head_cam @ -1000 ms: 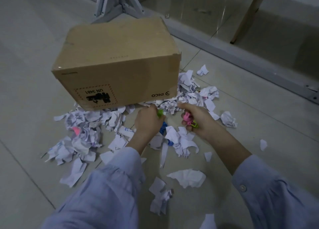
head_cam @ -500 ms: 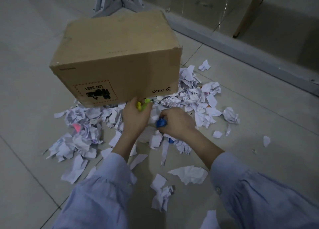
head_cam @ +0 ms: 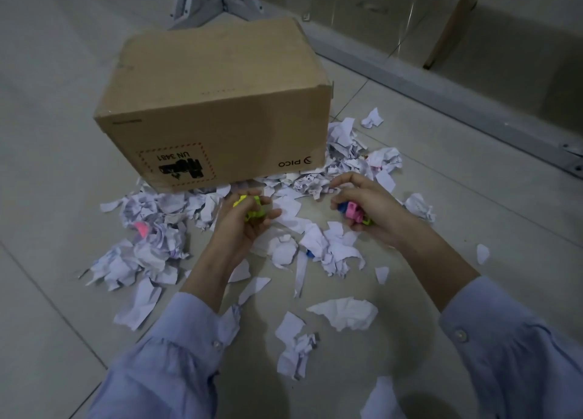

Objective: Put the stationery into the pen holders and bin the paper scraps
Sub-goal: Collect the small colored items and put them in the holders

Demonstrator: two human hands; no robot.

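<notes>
Both hands serve as temporary holders: the left hand [head_cam: 244,226] curls round small yellow-green plastic clips [head_cam: 250,208], the right hand [head_cam: 367,212] clutches pink and blue ones [head_cam: 350,212], above torn white paper scraps [head_cam: 328,248].

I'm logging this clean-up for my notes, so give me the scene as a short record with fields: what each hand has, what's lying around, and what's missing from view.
left hand: grips small yellow-green pieces
right hand: grips pink, blue and green pieces
scraps: torn and crumpled paper scraps spread around both hands
box: closed cardboard box at the far edge of the scraps
loose stationery: pink piece among the scraps at left; blue piece half under scraps between the hands
pen holders, bin: not in view
</notes>
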